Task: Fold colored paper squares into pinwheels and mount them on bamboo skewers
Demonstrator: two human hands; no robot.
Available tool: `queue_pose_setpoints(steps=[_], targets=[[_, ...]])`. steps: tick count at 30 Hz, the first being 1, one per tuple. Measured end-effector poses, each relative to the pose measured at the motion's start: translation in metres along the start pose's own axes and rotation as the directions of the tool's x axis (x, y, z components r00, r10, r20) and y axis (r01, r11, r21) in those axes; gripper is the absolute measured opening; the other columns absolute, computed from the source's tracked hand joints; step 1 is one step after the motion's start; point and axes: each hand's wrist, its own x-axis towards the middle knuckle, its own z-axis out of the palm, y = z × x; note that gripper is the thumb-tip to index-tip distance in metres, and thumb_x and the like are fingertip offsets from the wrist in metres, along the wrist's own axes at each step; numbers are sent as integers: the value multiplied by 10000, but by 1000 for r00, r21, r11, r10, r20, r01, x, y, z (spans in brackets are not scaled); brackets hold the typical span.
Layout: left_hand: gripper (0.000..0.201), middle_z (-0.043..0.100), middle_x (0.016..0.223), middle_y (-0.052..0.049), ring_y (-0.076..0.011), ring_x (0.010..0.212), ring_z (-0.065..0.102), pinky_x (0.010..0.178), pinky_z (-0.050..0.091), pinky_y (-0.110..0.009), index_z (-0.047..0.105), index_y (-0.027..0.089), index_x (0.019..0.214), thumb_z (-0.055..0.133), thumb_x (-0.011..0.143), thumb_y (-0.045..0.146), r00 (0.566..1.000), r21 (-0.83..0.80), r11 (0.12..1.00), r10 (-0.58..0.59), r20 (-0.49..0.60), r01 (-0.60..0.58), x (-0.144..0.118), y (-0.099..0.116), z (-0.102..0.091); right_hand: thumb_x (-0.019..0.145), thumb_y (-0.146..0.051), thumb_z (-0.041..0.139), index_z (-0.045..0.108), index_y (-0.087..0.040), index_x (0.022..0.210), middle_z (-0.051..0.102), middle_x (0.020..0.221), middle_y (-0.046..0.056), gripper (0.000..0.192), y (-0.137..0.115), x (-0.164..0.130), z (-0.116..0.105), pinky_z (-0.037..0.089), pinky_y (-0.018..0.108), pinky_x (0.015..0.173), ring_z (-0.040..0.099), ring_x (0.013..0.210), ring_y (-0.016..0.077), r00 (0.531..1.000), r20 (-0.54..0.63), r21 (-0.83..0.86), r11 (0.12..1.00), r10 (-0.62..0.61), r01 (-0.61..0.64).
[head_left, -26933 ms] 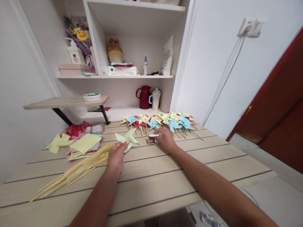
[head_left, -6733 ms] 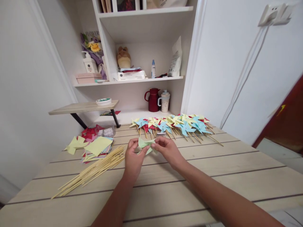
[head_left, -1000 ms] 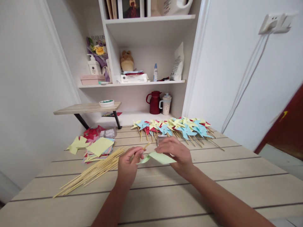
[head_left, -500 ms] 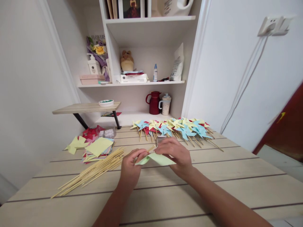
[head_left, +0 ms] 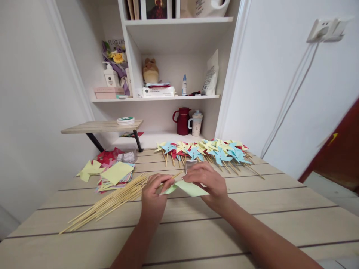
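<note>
since half a second ago both hands have barely shifted, the left hand pinching a thin bamboo stick and the right hand pinching the pale green paper pinwheel above the slatted wooden table, best kept steady and centred.

Pale green paper pinwheel apparently meets a wooden stick.

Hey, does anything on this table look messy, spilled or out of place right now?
Nothing stands out. The skewers are fanned loosely and the paper squares sit in an uneven stack, but nothing looks spilled or damaged.
</note>
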Motion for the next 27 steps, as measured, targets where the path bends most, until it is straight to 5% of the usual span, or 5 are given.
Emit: queue_pose_setpoints(steps=[14, 27], targets=[[119, 728, 739, -21, -187, 714, 647, 704, 492, -315, 745, 234, 822, 629, 831, 211, 994, 41, 996, 82, 72, -85, 1, 5, -2, 859, -82, 614, 703, -268, 1003, 756, 828, 26, 252, -2, 2, -1, 517, 406, 770, 666, 824, 217, 1000, -9, 4, 1000, -4, 4], [148, 725, 732, 6, -158, 667, 636, 665, 484, -303, 731, 227, 882, 638, 828, 126, 939, 116, 932, 339, 51, -343, 2, 5, -3, 876, -96, 598, 705, -237, 976, 750, 812, 40, 204, -4, 5, -1, 515, 393, 759, 665, 824, 215, 999, -28, -16, 1000, -26, 26]])
